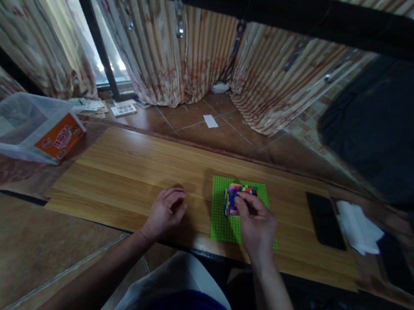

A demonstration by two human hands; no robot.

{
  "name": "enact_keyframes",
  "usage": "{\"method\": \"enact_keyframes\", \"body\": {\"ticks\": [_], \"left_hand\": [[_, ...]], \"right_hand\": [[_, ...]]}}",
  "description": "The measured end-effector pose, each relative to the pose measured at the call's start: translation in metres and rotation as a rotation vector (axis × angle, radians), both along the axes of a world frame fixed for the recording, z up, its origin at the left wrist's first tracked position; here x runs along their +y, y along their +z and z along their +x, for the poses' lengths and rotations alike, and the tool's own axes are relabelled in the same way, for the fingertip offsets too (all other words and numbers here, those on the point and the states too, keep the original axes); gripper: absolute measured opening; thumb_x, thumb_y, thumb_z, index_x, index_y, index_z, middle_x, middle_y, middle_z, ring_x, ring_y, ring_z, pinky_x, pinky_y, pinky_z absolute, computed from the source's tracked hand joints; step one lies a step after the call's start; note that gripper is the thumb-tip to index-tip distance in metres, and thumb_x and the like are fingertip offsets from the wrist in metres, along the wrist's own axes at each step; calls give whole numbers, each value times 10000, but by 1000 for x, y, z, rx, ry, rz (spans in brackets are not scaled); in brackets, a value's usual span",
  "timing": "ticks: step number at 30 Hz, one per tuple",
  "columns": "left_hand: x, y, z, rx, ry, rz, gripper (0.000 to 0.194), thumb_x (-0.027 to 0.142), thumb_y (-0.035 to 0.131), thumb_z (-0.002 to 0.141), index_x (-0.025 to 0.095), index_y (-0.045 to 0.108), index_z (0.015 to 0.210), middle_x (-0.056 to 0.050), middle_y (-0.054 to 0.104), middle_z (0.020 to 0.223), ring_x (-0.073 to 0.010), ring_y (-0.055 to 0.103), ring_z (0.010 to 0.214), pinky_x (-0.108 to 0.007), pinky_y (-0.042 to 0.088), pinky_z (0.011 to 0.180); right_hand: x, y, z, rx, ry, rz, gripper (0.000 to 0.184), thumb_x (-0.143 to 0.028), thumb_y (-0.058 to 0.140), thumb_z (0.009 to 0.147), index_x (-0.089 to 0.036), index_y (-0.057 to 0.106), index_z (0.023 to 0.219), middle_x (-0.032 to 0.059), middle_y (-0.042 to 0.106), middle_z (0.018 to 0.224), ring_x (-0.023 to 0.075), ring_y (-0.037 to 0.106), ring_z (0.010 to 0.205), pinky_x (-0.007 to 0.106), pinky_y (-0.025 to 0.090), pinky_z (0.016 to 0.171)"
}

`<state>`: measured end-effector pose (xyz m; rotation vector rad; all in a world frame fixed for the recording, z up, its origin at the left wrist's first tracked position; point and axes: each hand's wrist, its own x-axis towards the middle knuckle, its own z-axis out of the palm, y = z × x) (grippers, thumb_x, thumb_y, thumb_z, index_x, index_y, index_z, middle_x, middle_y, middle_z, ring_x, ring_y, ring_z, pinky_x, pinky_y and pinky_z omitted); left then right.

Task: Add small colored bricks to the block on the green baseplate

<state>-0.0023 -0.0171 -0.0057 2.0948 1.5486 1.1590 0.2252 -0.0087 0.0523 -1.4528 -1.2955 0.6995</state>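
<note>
A green baseplate point(221, 227) lies on the wooden board point(132, 176) in front of me. On it stands a small block of many-coloured bricks point(233, 194). My right hand point(255, 224) rests over the near right side of that block, fingers curled and pinched on its top edge. My left hand point(165, 210) lies on the bare wood to the left of the plate, fingers loosely curled, with nothing visible in it.
A black phone point(325, 221) and white cloth point(357, 227) lie at the board's right end. A clear plastic bin point(14, 124) with an orange box point(65, 136) sits at far left. Curtains point(189, 57) and tiled floor lie beyond the board.
</note>
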Motion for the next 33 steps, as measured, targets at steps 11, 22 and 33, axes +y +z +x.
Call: {"method": "enact_keyframes", "body": {"ticks": [11,22,33], "left_hand": [[2,-4,-1,-4,-1,-15,142,185,569,832,193,629,961,-76,680,1043,-218,629,1020,-395,514,912],[3,-5,-1,-8,-11,-24,147,176,566,836,196,633,965,-75,681,1043,-219,628,1023,-409,506,934],[3,-3,1,7,-2,-30,139,175,559,841,198,640,952,-69,687,1031,-213,632,1018,-401,509,930]], "right_hand": [[35,-13,62,-458,-28,12,334,-434,533,838,-168,732,878,96,720,861,222,644,765,350,495,715],[44,-14,62,-395,26,8,324,-420,541,818,-188,755,890,80,730,877,209,640,749,332,484,689],[47,-13,59,-412,5,-12,330,-423,523,821,-184,749,855,78,736,854,210,654,752,328,491,705]]}}
